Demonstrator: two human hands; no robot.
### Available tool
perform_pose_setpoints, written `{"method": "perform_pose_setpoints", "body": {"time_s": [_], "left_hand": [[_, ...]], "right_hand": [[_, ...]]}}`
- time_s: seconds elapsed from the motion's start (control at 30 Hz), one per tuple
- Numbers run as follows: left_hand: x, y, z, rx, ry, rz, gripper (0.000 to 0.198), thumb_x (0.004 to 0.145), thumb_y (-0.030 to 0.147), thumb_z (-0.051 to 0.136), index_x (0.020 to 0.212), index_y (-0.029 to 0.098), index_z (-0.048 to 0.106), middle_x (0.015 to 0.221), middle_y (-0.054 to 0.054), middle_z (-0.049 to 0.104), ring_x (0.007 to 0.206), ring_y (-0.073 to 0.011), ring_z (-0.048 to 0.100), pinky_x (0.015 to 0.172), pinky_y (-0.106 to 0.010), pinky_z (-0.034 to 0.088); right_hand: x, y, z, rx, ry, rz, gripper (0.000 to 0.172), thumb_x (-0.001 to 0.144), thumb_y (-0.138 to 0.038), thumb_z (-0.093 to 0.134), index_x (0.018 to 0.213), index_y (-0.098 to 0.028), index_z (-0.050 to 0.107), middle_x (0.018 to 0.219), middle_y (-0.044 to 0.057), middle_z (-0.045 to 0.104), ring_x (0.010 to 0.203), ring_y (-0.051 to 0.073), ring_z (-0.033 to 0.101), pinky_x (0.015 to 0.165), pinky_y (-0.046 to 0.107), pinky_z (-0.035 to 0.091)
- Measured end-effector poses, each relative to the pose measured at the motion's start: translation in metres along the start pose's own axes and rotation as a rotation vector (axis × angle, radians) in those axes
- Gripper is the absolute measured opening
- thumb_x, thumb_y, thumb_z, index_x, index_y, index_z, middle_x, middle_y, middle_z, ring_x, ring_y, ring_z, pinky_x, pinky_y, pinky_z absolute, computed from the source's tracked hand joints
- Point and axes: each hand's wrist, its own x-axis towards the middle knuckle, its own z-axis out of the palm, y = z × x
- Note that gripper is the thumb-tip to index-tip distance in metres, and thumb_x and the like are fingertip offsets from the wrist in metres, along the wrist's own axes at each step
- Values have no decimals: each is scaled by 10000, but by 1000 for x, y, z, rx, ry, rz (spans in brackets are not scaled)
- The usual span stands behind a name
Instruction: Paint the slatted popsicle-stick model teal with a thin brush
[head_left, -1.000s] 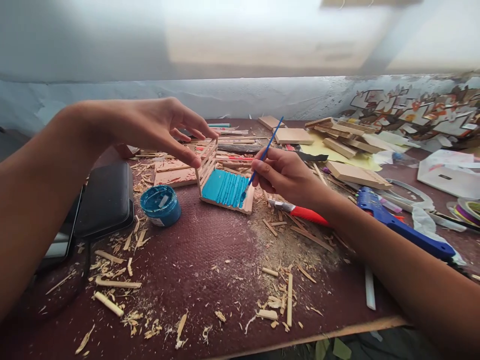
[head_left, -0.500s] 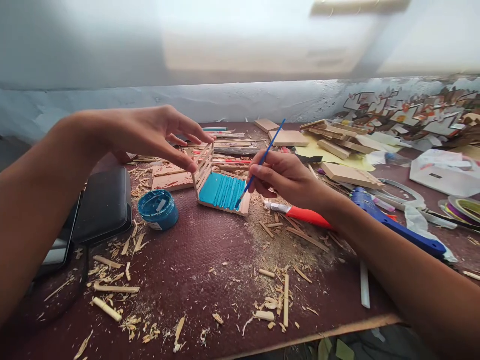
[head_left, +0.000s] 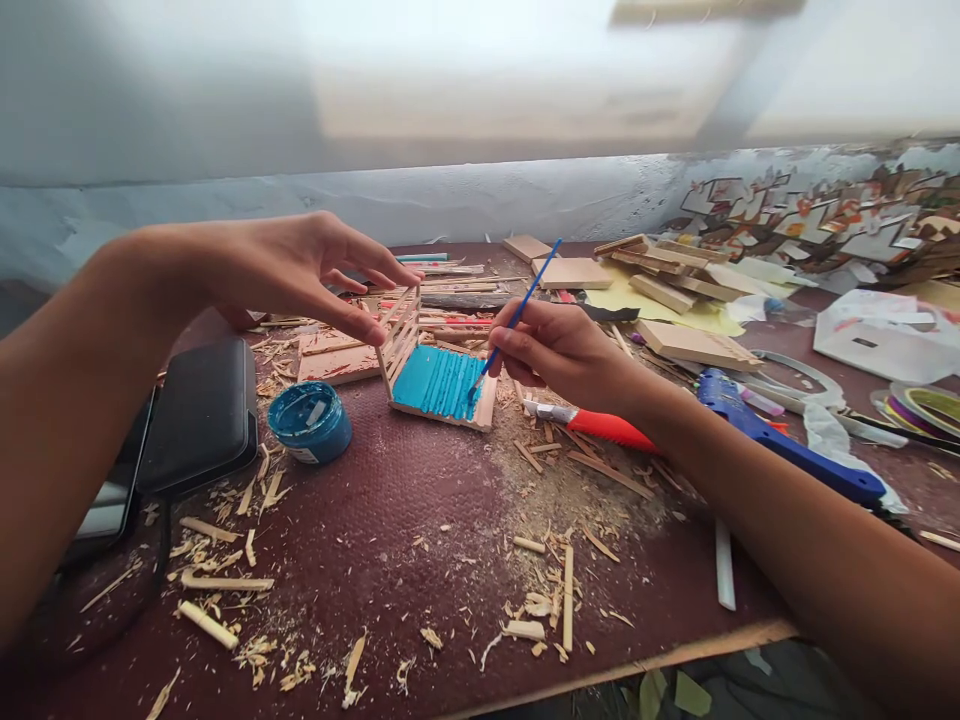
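Note:
A small wooden slatted model point(head_left: 401, 335), shaped like a miniature bench, stands on the table with its flat part painted turquoise and a strip of bare wood along the right edge. My left hand point(head_left: 315, 270) pinches the top of its upright slatted side between thumb and fingers. In my right hand point(head_left: 551, 345) is a thin blue paintbrush point(head_left: 534, 285), held like a pen. Its tip touches the painted ridges near their right end. An uncapped jar of blue paint point(head_left: 311, 425) sits left of the model.
A black case point(head_left: 202, 415) lies under my left forearm. Beyond my right wrist are a red-handled cutter point(head_left: 611, 428) and a blue glue gun point(head_left: 780, 440). Wood blocks point(head_left: 697, 343) and sticks cover the back. Shavings point(head_left: 262, 650) litter the table's front.
The brush tip has shifted slightly up along the right end of the painted ridges. My left hand keeps its hold on the slatted side. The whole view has drifted a little.

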Motion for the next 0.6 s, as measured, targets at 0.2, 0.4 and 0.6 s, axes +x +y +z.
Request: {"method": "perform_pose_setpoints", "body": {"time_s": [0.2,0.4,0.6], "left_hand": [[1,-2,1,-27,-13,37,799,757,552,876,1477,299,642,1581,-40,607,1420,-285,573,1196,-431,426],[1,-5,1,-9,-21,31,806,768,564,867,1492,301,629,1608,-51,578,1453,-296,546,1193,-419,429],[0,1,2,-5,-19,20,796,765,568,875,1485,326,637,1570,-38,618,1411,-308,591,1183,-440,457]], "right_hand": [[2,6,-6,-158,77,-30,321,1049,-502,624,926,-207,594,774,5,640,616,89,472,486,287,321],[1,0,-7,-223,196,-29,290,1033,-456,633,898,-200,607,723,2,619,564,84,428,483,300,329],[-1,-4,-2,-278,240,-56,243,1000,-351,649,827,-182,651,638,-4,616,499,72,447,446,297,321]]}}
